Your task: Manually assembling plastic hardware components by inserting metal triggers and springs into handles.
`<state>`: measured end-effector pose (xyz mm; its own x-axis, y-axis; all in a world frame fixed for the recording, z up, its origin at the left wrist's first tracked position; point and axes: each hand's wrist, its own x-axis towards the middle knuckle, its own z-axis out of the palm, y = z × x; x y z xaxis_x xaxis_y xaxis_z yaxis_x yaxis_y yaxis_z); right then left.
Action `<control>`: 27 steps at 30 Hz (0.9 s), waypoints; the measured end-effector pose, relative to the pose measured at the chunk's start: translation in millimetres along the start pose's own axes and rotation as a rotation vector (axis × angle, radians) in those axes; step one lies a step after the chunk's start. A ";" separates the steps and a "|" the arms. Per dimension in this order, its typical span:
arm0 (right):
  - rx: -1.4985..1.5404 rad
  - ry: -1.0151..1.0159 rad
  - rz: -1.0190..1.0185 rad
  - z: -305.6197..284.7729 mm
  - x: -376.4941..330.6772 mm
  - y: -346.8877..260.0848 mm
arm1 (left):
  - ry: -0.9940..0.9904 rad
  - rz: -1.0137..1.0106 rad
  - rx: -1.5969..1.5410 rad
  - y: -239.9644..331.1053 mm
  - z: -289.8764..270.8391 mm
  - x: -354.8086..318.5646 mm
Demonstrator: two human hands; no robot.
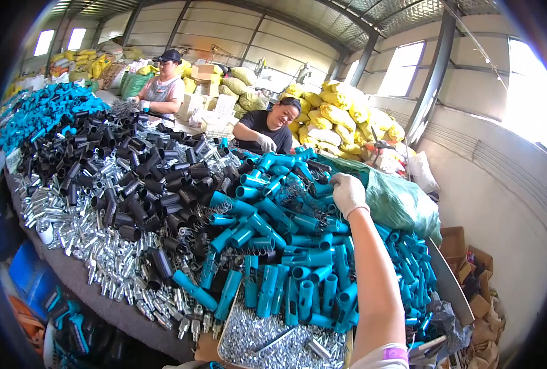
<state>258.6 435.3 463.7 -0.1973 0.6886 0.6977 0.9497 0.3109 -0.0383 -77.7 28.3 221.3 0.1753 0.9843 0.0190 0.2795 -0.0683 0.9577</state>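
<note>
right hand [349,194] gloved, fingers curled on teal plastic tubes [286,246] | left hand unseen | rake gently, pile beneath fingertips

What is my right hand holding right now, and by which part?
It cannot be told: the gloved right hand reaches onto the pile of teal tubes by the green bag, fingers hidden. No left hand shows.

gloved right hand [348,194] among teal tubes [298,270]

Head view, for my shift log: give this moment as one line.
right hand: gloved, reaching onto teal tubes | left hand: out of view | beside: black tubes, metal fittings
</note>
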 end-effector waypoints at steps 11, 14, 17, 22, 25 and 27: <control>-0.439 -0.526 0.014 46.7 35.9 -19.4 | -0.099 -0.127 -0.299 2.0 -20.5 30.5; -0.464 -0.290 -0.074 27.5 20.3 -19.8 | -0.087 -0.087 -0.288 1.1 -17.2 29.0; -0.307 0.106 0.039 -27.5 -6.1 -15.3 | -0.118 -0.024 -0.461 6.1 -11.3 21.5; 1.335 -0.037 0.393 -96.8 -143.7 -120.5 | -0.083 -0.026 -0.573 23.2 -6.1 -11.1; 1.447 -0.211 0.432 -120.5 -264.7 -183.4 | -0.081 0.105 -0.443 32.8 12.5 -24.7; 1.773 -0.310 0.604 -124.4 -332.3 -213.2 | -0.127 0.213 -0.233 35.8 21.8 -28.7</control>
<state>151.9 58.7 329.0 -0.2028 0.9617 0.1846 -0.3710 0.0990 -0.9233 -52.1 -5.9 248.8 0.3270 0.9228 0.2037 0.0032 -0.2167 0.9762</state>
